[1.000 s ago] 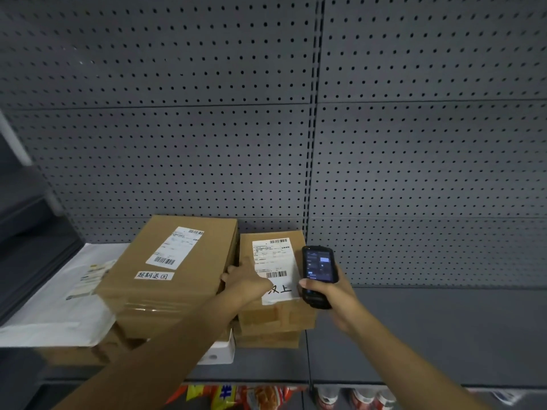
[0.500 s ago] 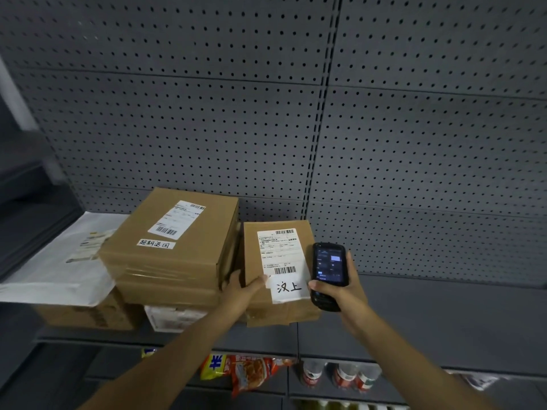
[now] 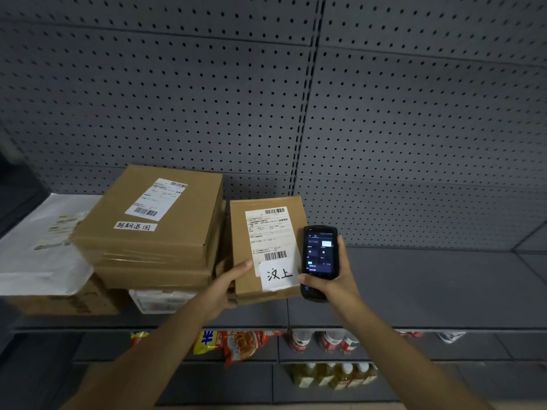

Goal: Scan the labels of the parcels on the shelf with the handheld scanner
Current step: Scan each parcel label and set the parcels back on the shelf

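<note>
— Since a second ago the small parcel [image 3: 268,247] sits lifted and tipped nearer, with the box that lay beneath it out of sight, and the stack to its left shows more of its lower layers.

— Where is it exactly?

— On the grey shelf [image 3: 429,288], near the front edge, just right of the big parcel [image 3: 157,214]. Its white label [image 3: 270,236] faces up, with a handwritten slip [image 3: 278,275] stuck at the near end.

— And the hands?

— Left hand [image 3: 226,287] holds the small parcel's near left corner, thumb on top, fingers under. Right hand [image 3: 331,279] is wrapped around the handheld scanner [image 3: 318,261], thumb across its lower front, screen lit, held upright just beside the parcel's right edge.

— What else is around?

— The big parcel rests on another brown box, with a white carton [image 3: 161,300] under that. Farther left a white mailer bag [image 3: 44,247] lies over a cardboard box [image 3: 68,303]. Behind everything stands a grey pegboard [image 3: 384,128]. On the lower shelf, snack packets [image 3: 236,343] and bottles [image 3: 322,340] show.
</note>
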